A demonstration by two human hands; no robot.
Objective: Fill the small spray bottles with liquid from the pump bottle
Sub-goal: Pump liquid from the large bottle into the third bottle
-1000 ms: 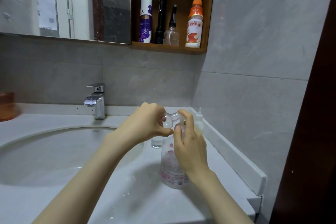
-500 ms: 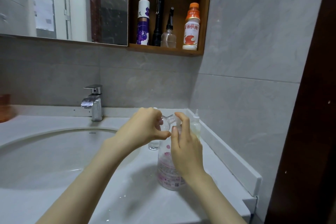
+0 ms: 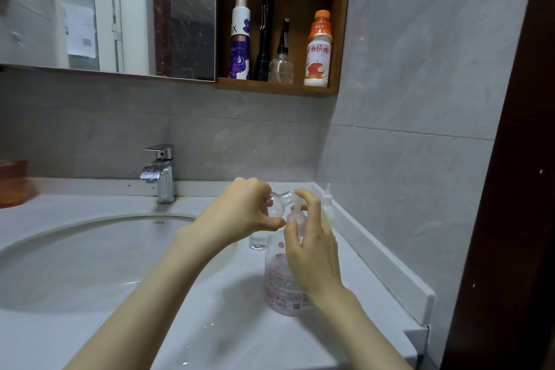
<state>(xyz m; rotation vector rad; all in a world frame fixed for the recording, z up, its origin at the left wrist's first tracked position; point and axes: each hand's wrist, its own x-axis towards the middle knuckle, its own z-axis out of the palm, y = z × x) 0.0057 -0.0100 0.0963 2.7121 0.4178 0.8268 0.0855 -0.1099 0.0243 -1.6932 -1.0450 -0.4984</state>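
A clear pump bottle (image 3: 280, 288) with a pink printed label stands on the white counter right of the basin. My right hand (image 3: 312, 252) covers its upper part, index finger arched over the pump head (image 3: 295, 209). My left hand (image 3: 243, 213) grips a small clear round bottle (image 3: 277, 204), tipped on its side with its open neck against the pump nozzle. Behind my hands a small clear container (image 3: 257, 242) stands on the counter, mostly hidden. A small white dropper-tip bottle (image 3: 328, 207) stands by the wall ledge.
The round basin (image 3: 90, 255) and chrome faucet (image 3: 160, 174) lie to the left. A wooden shelf (image 3: 276, 88) above holds a purple can, a black flashlight, a clear spray bottle (image 3: 281, 64) and an orange drink bottle. Water drops dot the counter (image 3: 228, 336).
My hands and the bottles keep the same pose; the small bottle stays at the pump nozzle. Only the view shifted slightly.
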